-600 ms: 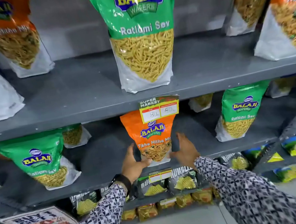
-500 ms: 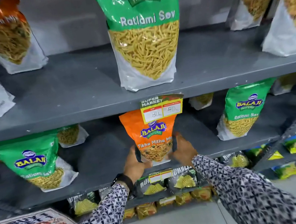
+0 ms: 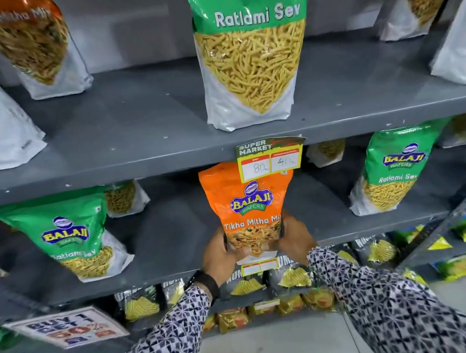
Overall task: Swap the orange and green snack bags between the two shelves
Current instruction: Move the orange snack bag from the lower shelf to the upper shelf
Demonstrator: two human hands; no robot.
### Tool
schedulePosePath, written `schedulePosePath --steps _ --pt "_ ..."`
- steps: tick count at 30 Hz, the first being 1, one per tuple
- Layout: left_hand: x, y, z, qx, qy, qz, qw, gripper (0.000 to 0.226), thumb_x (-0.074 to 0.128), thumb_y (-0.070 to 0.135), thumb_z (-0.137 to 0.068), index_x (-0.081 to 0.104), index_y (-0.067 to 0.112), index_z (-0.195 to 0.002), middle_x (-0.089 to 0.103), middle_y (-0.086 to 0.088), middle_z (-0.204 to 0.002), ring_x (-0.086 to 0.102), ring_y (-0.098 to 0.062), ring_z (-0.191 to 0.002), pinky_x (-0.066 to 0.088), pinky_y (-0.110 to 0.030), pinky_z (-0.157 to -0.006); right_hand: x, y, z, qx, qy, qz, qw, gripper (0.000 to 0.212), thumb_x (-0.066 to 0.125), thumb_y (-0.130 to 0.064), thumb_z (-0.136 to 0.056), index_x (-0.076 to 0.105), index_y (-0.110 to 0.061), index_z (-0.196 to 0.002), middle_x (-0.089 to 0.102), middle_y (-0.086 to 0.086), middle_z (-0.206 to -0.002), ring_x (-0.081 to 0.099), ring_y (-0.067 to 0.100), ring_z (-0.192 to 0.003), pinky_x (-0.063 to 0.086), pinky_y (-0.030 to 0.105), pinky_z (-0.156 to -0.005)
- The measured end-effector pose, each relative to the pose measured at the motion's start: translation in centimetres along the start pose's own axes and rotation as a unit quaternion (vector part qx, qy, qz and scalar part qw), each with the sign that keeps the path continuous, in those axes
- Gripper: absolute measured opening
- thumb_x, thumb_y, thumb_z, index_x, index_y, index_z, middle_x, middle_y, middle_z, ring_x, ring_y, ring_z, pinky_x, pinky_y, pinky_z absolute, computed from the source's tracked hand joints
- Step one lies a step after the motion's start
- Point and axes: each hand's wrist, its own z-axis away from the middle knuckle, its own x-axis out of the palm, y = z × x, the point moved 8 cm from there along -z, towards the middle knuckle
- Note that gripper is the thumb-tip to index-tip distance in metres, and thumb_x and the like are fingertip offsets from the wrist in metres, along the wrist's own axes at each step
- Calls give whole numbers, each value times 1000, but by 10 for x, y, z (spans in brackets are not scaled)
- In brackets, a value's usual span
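An orange Tikha Mitha Mix bag stands upright at the middle of the lower grey shelf. My left hand grips its bottom left side and my right hand grips its bottom right side. Its top corner is hidden behind a price tag. A large green Ratlami Sev bag stands upright on the upper grey shelf, directly above the orange bag.
More orange bags stand at both ends of the upper shelf. Green bags stand left and right on the lower shelf. Small snack packets fill the shelves below. A "Buy 1 Get 1" sign sits low left.
Both hands went from open beside the orange bag to closed around its lower sides. The camera has moved closer to the shelves.
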Motion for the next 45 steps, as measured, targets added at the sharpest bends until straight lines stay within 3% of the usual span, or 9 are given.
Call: schedulePosePath --steps 4,9,14,17,21,28,32,36,45 --pt "-16 5 42 3 12 -8 1000 63 90 21 -76 60 25 -131 75 -2 -129 70 -26 -121 54 -54 -109 8 -7 32 -1 -10 -24 1000 84 97 -22 -63 53 -18 -135 73 -1 -119 67 21 -116 53 35 -94" --pt "-47 13 121 17 46 -12 999 68 89 20 -81 57 17 -141 73 -4 -133 69 -25 -124 53 -50 -110 23 -33 80 -49 -38 -37 997 87 98 -35 -51 58 -23 -127 76 -2 -114 73 21 -105 60 48 -95" --pt "-83 32 198 51 95 0 994 79 84 56 -69 60 27 -139 75 5 -132 70 -17 -123 52 -50 -110 33 -73 124 -103 -60 -78 990 81 99 -28 -56 59 -23 -126 77 -5 -113 72 17 -105 59 46 -98" --pt "-106 53 232 66 122 15 990 69 86 48 -77 61 29 -138 75 10 -130 69 -10 -121 52 -43 -106 29 -102 144 -146 -66 -114 980 82 99 -35 -52 61 -27 -124 78 -6 -111 74 13 -105 60 46 -97" --pt "-134 99 256 113 154 19 981 46 80 26 -91 62 37 -132 76 22 -125 69 10 -113 54 -19 -97 6 -155 160 -205 -42 -159 965 85 100 -35 -52 64 -26 -129 77 -9 -117 71 11 -114 57 40 -103" --pt "-197 202 253 223 244 18 944 57 78 43 -84 63 31 -138 76 11 -132 68 -13 -127 51 -47 -113 -54 -263 152 -296 17 -199 934 70 95 -16 -67 60 -29 -125 73 -6 -120 70 9 -110 57 29 -95" --pt "-224 246 230 255 266 15 929 56 77 42 -85 64 28 -137 77 9 -131 71 -12 -124 52 -47 -112 -76 -314 126 -326 29 -194 925 60 90 -14 -75 54 -41 -116 70 -15 -117 68 -4 -104 58 29 -97" --pt "-248 270 195 255 282 3 925 57 77 53 -82 65 33 -134 78 13 -128 73 -9 -120 54 -49 -110 -81 -351 91 -332 27 -163 929 61 83 -21 -84 50 -25 -135 70 -9 -125 68 12 -115 56 45 -103" --pt "-266 273 117 227 279 -23 933 56 74 63 -76 65 40 -126 78 14 -123 73 -11 -116 56 -48 -106 -68 -369 30 -285 13 -99 953 54 66 -21 -97 38 -21 -143 61 -2 -138 58 20 -130 44 43 -113"
